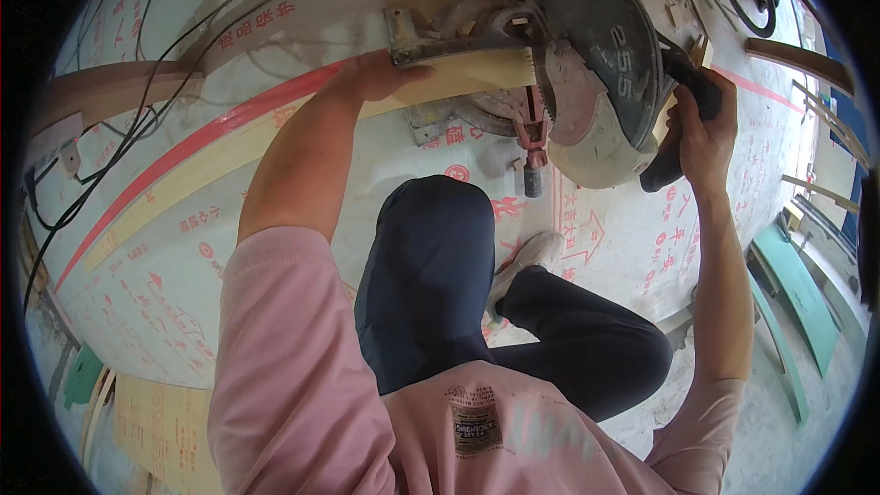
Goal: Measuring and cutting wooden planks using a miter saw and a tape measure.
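Several black cables (pixel 137 119) and green boards (pixel 797 298) lie on the covered floor (pixel 165 312) around the mitre saw (pixel 587 82). Its blade meets the pale wooden strip's (pixel 229 151) end. Left hand (pixel 371 78) presses flat on the strip; right hand (pixel 701 133) closes its grip around the saw handle (pixel 683 119).

A person in a pink shirt crouches on the floor (pixel 183 302). The left hand (pixel 371 76) presses flat on a long pale wood strip (pixel 275 133), holding it against the fence of a saw (pixel 587 64). The right hand (pixel 701 133) grips the saw's black handle (pixel 683 128). The round blade cover sits just beside the strip's end.
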A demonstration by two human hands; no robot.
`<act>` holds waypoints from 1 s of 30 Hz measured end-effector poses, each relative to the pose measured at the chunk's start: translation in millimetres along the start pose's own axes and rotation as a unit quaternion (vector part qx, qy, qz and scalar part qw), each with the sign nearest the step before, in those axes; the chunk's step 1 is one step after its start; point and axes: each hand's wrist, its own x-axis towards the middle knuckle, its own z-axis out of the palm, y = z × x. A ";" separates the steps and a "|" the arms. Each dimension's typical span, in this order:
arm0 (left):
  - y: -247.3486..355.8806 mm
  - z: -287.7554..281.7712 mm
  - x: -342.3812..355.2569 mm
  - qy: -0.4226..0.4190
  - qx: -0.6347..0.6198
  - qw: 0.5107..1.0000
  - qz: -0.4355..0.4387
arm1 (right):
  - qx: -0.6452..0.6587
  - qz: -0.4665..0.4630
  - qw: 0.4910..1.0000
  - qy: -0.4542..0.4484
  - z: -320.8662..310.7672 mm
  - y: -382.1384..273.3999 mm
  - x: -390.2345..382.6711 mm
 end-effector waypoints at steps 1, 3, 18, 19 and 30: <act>4.5 -0.2 0.4 -0.012 0.004 1.000 -0.029 | 0.011 0.004 1.000 0.001 -1.1 0.3 -0.1; 1.9 -1.1 -1.6 -0.021 0.011 0.998 -0.061 | 0.011 0.004 1.000 -0.001 0.1 -3.0 0.6; -1.9 0.0 -2.7 -0.002 0.030 0.999 -0.010 | 0.000 0.020 1.000 -0.006 -0.9 -10.8 3.9; -11.4 3.0 1.7 0.004 0.023 1.000 -0.011 | -0.013 0.030 0.999 -0.012 -0.8 -13.6 5.0; -6.6 4.3 1.3 0.016 0.052 0.998 -0.009 | -0.018 0.011 1.000 -0.014 -2.6 -8.6 5.1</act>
